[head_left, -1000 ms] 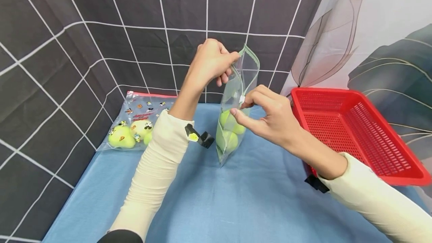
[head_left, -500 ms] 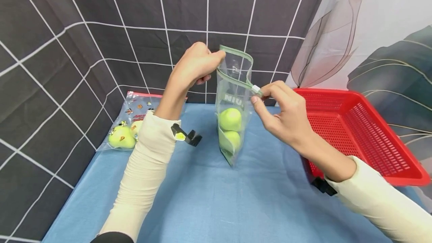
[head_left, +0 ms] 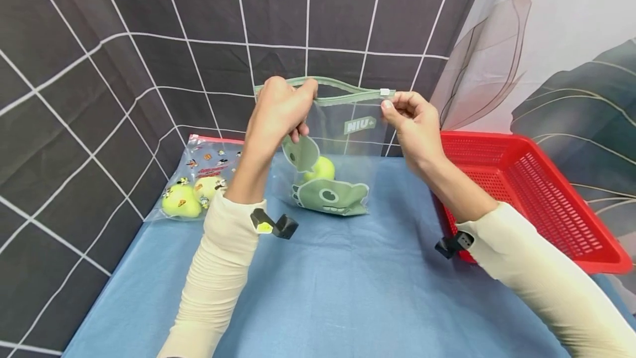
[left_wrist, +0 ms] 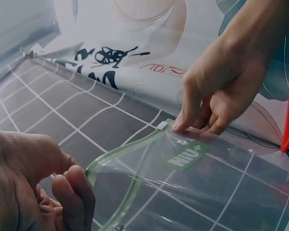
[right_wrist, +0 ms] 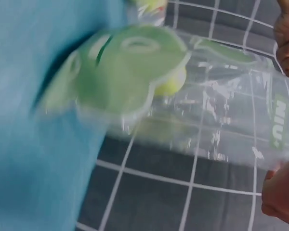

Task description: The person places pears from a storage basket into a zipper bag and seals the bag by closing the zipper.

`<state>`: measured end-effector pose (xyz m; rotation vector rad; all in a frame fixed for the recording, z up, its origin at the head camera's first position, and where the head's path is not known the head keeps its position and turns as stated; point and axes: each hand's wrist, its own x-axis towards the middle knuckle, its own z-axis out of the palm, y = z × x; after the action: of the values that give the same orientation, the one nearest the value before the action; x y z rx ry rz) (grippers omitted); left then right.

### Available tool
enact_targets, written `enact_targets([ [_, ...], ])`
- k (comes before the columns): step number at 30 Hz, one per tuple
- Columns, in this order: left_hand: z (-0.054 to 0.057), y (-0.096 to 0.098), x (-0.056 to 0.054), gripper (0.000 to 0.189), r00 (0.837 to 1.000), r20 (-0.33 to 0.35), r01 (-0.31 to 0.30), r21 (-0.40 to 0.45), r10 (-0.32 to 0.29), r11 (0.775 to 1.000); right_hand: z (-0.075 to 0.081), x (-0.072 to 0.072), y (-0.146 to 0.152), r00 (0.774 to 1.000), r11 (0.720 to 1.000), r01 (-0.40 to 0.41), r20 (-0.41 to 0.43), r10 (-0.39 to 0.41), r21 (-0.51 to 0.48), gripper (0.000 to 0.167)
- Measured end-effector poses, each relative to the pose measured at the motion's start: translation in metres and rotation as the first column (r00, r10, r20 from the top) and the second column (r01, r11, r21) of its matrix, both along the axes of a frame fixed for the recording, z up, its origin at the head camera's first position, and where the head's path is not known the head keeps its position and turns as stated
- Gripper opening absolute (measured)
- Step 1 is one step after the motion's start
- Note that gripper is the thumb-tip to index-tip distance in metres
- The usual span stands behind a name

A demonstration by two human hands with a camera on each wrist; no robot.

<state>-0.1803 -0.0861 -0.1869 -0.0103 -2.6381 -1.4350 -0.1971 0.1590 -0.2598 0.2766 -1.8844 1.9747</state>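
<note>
A clear slider zip bag (head_left: 360,153) with a green rim, NIU+ lettering and a green cartoon print stands upright, its base at the blue cloth. Inside, a yellow-green round thing (head_left: 323,168) shows above the print, which hides the rest. My left hand (head_left: 280,112) pinches the near rim left of the middle. With thumb and fingers my right hand (head_left: 414,126) grips the top right corner, close beside the white slider (head_left: 385,92). The bag's mouth gapes near the left hand and narrows towards the slider. Both hands (left_wrist: 221,91) also appear in the left wrist view.
At the back left a second clear zip bag (head_left: 213,153) with a red top edge and cartoon prints lies holding yellow-green round things. To the right stands a red perforated plastic basket (head_left: 526,181). A dark grid-patterned cloth (head_left: 338,15) hangs behind the blue-covered table (head_left: 328,291).
The bag has turned so its printed face is towards the head camera, and its mouth is spread wider sideways. My right hand has risen with the slider corner; my left has shifted left.
</note>
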Motion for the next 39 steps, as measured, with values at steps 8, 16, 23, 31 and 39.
enact_targets([
  [8,0.002,0.002,0.001,0.047,1.0,-0.006,-0.008,-0.016,0.008,1.0,-0.008,-0.008,-0.021,0.997,0.87,-0.08,-0.019,0.081,-0.486,0.027],
  [16,0.03,0.015,-0.002,0.049,0.982,-0.128,0.101,-0.278,-0.141,0.955,-0.018,-0.007,-0.029,0.996,0.82,-0.073,-0.081,0.033,-0.567,0.032],
  [23,0.054,0.053,-0.023,0.008,0.781,-0.237,0.39,-0.537,-0.578,0.748,-0.024,-0.001,-0.035,0.995,0.816,-0.081,-0.095,0.032,-0.573,0.033],
  [31,0.055,0.072,-0.036,0.011,0.666,-0.127,0.465,-0.699,-0.735,0.542,-0.028,0.006,-0.043,0.987,0.838,-0.126,-0.154,0.051,-0.531,0.034],
  [39,0.05,0.076,-0.04,0.012,0.659,-0.102,0.475,-0.712,-0.745,0.517,-0.027,0.01,-0.047,0.975,0.823,-0.17,-0.216,0.06,-0.542,0.031],
])
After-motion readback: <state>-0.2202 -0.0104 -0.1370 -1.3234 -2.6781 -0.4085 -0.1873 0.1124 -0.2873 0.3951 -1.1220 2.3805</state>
